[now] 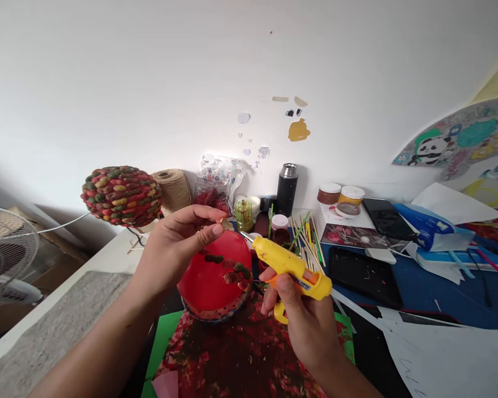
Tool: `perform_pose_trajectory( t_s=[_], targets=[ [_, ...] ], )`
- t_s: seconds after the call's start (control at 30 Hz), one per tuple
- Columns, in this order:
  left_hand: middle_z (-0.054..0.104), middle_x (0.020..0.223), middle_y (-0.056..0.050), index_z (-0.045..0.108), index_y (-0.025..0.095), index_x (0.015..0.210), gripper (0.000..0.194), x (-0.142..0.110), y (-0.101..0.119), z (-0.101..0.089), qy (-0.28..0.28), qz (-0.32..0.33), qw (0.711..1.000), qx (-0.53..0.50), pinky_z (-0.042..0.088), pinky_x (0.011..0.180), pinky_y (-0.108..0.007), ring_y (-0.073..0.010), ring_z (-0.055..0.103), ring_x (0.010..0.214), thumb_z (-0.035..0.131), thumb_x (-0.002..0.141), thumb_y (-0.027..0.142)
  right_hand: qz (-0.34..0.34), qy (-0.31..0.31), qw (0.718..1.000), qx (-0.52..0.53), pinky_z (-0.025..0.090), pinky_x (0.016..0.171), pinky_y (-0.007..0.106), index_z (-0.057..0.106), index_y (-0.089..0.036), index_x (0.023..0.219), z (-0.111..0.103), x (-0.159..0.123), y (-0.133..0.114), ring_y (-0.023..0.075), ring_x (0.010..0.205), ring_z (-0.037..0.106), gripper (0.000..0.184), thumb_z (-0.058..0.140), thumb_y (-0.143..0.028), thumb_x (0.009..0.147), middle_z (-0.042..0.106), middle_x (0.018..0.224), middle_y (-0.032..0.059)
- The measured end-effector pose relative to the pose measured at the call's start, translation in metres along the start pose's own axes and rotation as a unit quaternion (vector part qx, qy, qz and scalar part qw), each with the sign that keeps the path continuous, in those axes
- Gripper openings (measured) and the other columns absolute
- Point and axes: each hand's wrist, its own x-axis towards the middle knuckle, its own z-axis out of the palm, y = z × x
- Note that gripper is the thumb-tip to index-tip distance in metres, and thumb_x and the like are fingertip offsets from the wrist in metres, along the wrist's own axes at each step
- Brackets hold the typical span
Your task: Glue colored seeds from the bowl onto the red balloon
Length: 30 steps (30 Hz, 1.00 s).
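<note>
Your left hand point(174, 243) and your right hand point(305, 323) are both bare, from the fingertips at each grip back across the knuckles. Nearest the left grip, your left thumb point(207, 236) is slender and rounded at its tip; at the right grip, your right thumb point(289, 296) ends in a similarly rounded tip. Directly behind each grip, the wrist is uncovered and narrower than the hand. Farther back, your left forearm point(93, 342) and right forearm point(351, 376) are bare as far as visible.
</note>
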Motion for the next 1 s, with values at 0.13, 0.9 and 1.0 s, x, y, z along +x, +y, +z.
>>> perform_pose_trajectory(
  t_s=[0.13,0.9,1.0],
  targets=[
    [0.091,0.111,-0.010,0.094,0.025,0.100,0.035,-0.001,0.002,0.002,-0.006,0.021,0.999,0.027,0.065,0.074,-0.027,-0.0237,0.081,0.096,0.107,0.083,0.053,-0.005,0.011,1.000,0.010,0.059,0.049,0.027,0.091,-0.018,0.094,0.004,0.000,0.001,0.0187,0.047,0.072,0.061,0.079,-0.077,0.106,0.070,0.054,0.0017],
    [0.089,0.109,-0.005,0.094,0.033,0.103,0.013,-0.016,0.009,0.003,-0.066,0.124,0.981,0.136,0.066,0.090,-0.037,-0.0278,0.081,0.103,0.096,0.097,0.044,0.006,0.035,0.998,0.052,0.054,0.045,0.026,0.078,-0.020,0.081,0.002,0.009,-0.002,0.0159,0.039,0.063,0.068,0.077,-0.084,0.102,0.056,0.047,-0.0050],
    [0.088,0.107,-0.003,0.093,0.036,0.105,0.007,-0.022,0.015,0.005,-0.102,0.137,0.976,0.132,0.066,0.087,-0.036,-0.0271,0.081,0.103,0.094,0.100,0.040,0.031,0.033,0.997,0.069,0.055,0.045,0.028,0.076,-0.021,0.078,0.001,0.012,-0.006,0.0173,0.040,0.064,0.072,0.075,-0.089,0.100,0.053,0.047,-0.0051]
  ],
)
